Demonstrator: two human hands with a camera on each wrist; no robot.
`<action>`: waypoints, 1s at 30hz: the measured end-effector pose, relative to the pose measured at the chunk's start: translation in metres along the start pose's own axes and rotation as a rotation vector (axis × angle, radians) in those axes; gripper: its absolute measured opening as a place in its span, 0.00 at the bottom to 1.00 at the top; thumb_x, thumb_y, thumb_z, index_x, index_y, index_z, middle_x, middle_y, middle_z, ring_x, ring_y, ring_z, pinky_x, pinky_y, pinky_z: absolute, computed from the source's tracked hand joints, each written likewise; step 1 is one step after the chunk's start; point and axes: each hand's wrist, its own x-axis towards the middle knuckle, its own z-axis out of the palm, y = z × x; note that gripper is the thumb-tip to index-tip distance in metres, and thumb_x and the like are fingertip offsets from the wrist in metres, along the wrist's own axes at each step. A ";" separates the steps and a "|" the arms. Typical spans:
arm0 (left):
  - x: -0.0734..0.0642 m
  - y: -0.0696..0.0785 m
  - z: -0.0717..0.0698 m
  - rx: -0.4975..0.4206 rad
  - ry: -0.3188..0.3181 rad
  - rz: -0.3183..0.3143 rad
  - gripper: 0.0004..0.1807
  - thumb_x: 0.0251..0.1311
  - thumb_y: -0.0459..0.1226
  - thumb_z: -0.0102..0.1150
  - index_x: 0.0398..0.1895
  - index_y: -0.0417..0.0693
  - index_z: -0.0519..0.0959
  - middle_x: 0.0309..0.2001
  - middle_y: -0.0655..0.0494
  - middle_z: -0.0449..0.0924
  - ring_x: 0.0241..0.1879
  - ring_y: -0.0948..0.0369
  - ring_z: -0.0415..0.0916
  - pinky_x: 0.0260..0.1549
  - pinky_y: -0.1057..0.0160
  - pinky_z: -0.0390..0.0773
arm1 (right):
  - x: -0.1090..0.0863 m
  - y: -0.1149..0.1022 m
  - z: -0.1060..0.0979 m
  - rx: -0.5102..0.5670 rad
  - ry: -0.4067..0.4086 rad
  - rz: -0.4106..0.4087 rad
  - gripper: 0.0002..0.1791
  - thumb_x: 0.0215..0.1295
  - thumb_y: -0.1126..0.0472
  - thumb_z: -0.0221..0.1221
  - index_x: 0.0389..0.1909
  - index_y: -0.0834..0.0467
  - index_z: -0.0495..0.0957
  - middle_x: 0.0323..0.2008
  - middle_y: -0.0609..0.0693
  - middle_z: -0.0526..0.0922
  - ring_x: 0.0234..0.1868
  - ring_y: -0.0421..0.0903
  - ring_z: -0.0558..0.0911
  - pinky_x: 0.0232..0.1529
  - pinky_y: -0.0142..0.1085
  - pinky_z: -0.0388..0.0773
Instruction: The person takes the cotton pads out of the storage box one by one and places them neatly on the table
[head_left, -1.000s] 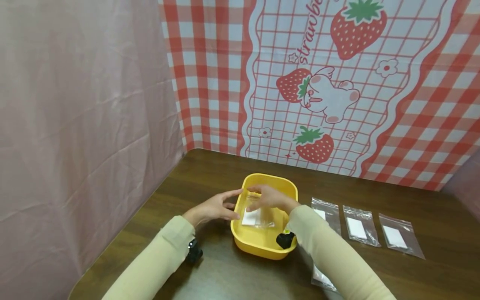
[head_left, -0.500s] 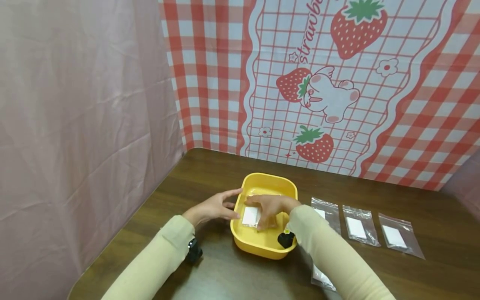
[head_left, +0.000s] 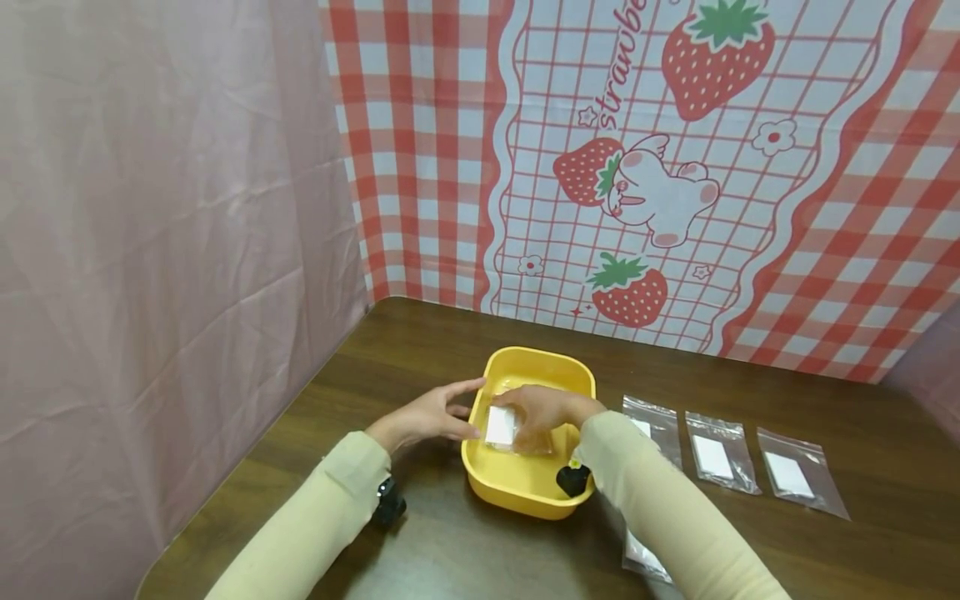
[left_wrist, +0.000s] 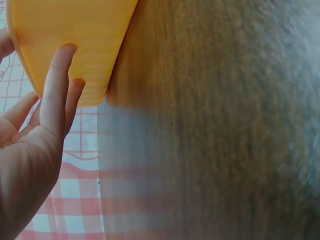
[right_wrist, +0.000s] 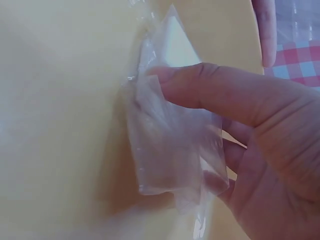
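Inside the yellow bin [head_left: 517, 502], my right hand [head_left: 543, 412] pinches a clear plastic bag [right_wrist: 170, 150] between thumb and fingers. A flat white block [head_left: 500, 426] shows in the bag, beside my fingertips. The bag's film is folded around the thumb in the right wrist view, and part of it is hidden by the hand. My left hand [head_left: 431, 415] rests against the bin's left side with its fingers extended. In the left wrist view, the fingers [left_wrist: 56, 90] of that hand lie along the bin's outer wall, close below the rim.
Right of the bin, several clear zip bags [head_left: 723, 467] with white blocks lie on the brown table [head_left: 405, 333]. One more bag [head_left: 647, 557] is partly under the right sleeve. A strawberry-print cloth [head_left: 630, 208] hangs behind, and a pink curtain [head_left: 180, 250] stands at left.
My right hand has moved down onto the bag in the bin and now pinches it. The bag's white block has shifted slightly. My left hand has stayed at the bin's left side.
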 end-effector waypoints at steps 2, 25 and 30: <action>0.000 0.001 0.001 -0.003 0.000 0.002 0.44 0.51 0.25 0.64 0.71 0.49 0.56 0.61 0.33 0.62 0.55 0.48 0.70 0.40 0.57 0.79 | -0.001 0.000 -0.002 -0.008 0.011 -0.022 0.38 0.47 0.63 0.70 0.62 0.61 0.69 0.52 0.52 0.75 0.44 0.45 0.71 0.50 0.41 0.69; -0.001 0.000 0.002 0.000 0.022 -0.006 0.44 0.50 0.26 0.66 0.71 0.51 0.57 0.62 0.33 0.61 0.56 0.48 0.69 0.40 0.57 0.79 | -0.021 -0.012 -0.021 -0.036 0.135 -0.160 0.35 0.51 0.65 0.68 0.61 0.66 0.68 0.57 0.58 0.73 0.57 0.52 0.71 0.59 0.47 0.65; -0.002 0.001 0.002 0.015 0.018 0.003 0.44 0.50 0.27 0.66 0.71 0.51 0.57 0.63 0.34 0.59 0.57 0.48 0.68 0.40 0.57 0.79 | -0.030 -0.012 -0.022 -0.057 0.180 -0.150 0.36 0.50 0.65 0.69 0.62 0.64 0.68 0.59 0.57 0.72 0.59 0.53 0.70 0.60 0.48 0.64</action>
